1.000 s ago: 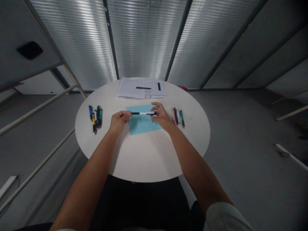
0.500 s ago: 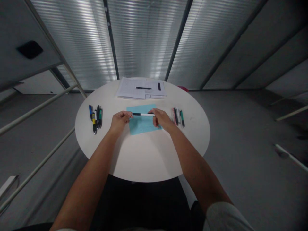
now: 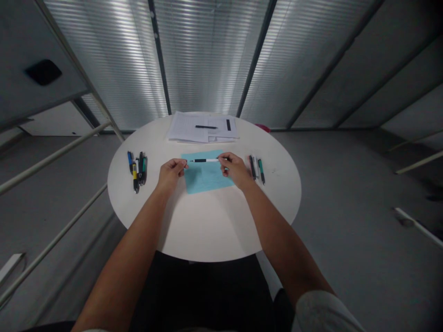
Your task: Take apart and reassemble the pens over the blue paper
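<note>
A white pen with a black grip (image 3: 204, 160) lies level above the blue sheet of paper (image 3: 206, 180), its thin point toward the left. My right hand (image 3: 235, 168) pinches the white end of the pen between thumb and fingers. Just left of the point, my left hand (image 3: 173, 171) is closed in a pinch, with a narrow gap between it and the pen. Something small and dark shows at its fingertips, too small to name.
Several pens and markers (image 3: 135, 170) lie at the table's left. More pens (image 3: 256, 169) lie right of my right hand. A stack of papers (image 3: 188, 127) with a black pen (image 3: 206, 127) on it is at the back of the round white table (image 3: 207, 235).
The pen has come away from my left fingers, baring its thin point. My right hand has shifted slightly right and up with the pen, while my left hand has barely moved.
</note>
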`<action>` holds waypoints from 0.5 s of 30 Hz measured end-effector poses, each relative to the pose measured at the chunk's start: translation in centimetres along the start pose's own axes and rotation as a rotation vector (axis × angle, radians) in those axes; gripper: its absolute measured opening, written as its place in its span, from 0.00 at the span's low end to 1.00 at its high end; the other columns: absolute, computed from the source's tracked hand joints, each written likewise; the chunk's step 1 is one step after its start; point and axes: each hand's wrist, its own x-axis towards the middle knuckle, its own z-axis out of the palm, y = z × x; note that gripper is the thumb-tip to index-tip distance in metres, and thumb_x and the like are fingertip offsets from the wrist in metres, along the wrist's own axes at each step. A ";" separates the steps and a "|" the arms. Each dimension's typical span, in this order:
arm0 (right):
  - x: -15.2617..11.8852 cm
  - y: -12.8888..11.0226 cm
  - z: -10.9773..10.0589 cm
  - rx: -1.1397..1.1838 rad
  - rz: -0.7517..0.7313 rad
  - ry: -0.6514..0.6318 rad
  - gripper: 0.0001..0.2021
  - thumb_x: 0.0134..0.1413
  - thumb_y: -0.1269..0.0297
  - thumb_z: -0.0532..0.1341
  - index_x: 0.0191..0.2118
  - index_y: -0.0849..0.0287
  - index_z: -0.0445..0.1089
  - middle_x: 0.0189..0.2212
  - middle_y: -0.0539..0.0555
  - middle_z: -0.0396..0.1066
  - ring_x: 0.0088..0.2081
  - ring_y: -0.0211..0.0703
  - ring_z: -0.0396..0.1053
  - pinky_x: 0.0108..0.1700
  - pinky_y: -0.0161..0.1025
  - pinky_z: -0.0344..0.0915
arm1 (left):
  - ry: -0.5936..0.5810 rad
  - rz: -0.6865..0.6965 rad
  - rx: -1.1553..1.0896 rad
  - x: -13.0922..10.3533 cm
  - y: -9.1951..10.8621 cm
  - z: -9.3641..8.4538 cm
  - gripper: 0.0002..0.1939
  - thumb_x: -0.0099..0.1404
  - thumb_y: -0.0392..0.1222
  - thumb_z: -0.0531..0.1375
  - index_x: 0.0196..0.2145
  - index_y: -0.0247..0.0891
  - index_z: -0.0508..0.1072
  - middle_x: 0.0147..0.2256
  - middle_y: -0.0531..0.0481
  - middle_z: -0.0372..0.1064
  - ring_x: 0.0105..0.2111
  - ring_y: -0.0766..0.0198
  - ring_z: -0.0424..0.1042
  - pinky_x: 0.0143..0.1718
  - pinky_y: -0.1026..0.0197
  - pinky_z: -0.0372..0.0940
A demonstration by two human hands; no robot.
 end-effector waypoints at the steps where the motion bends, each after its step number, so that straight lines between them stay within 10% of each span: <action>1: 0.1 -0.1 -0.3 0.036 0.000 0.032 0.14 0.43 0.54 0.67 0.34 0.56 0.68 0.19 0.43 0.60 0.19 0.31 0.59 0.19 0.30 0.54 | 0.016 0.017 0.021 0.1 0.0 -0.1 0.10 0.52 0.45 0.66 0.27 0.36 0.74 0.25 0.51 0.69 0.21 0.71 0.57 0.25 0.63 0.54; 15: 0.0 -0.1 -1.0 0.058 0.023 0.002 0.10 0.42 0.58 0.66 0.31 0.57 0.68 0.18 0.44 0.61 0.19 0.32 0.58 0.20 0.31 0.52 | -0.113 0.191 0.446 -0.7 -0.8 0.3 0.11 0.48 0.41 0.70 0.33 0.41 0.79 0.31 0.47 0.73 0.30 0.62 0.66 0.34 0.61 0.59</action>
